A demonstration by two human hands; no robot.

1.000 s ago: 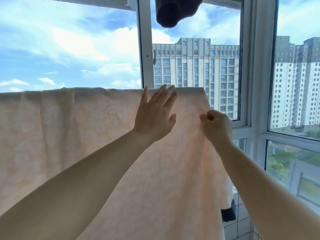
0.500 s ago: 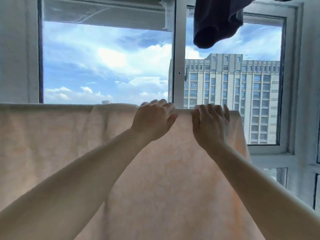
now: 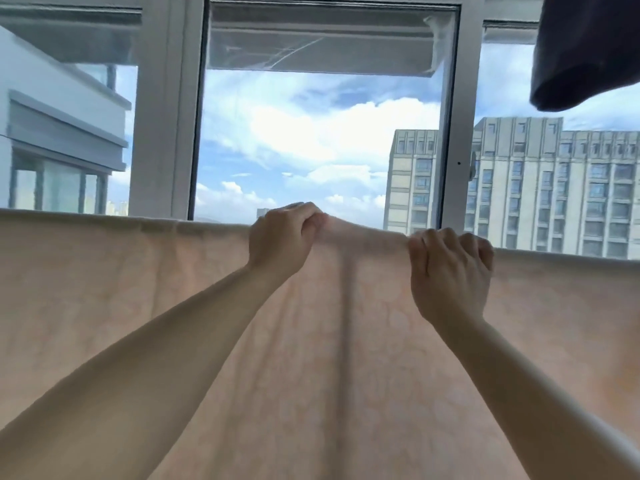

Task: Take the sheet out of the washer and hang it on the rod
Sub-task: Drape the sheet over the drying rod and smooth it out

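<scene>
Item: grip. My left hand (image 3: 282,239) is curled shut, fingers (image 3: 306,216) pinching a raised tuck of the sheet (image 3: 329,358) at its top fold; my right hand (image 3: 450,271), just to the right, has its fingers (image 3: 434,242) hooked over the same fold, clenched on cloth. Item: step in hand, as I judge it: evening the drape. Done well, I lift the bunched stretch between my hands clear, draw it sideways until it lies flat, and pull along the line of the fold, not towards me, so the near and far halves stay balanced. The rod itself is hidden under the cloth. Item: sheet. Pale peach, faint round pattern, thin enough to glow against the window (image 3: 325,140); hung across the full width of view, one vertical crease falling near the middle, top edge wrinkled at left. Item: dark garment (image 3: 585,53), hanging upper right, apart from the sheet.
</scene>
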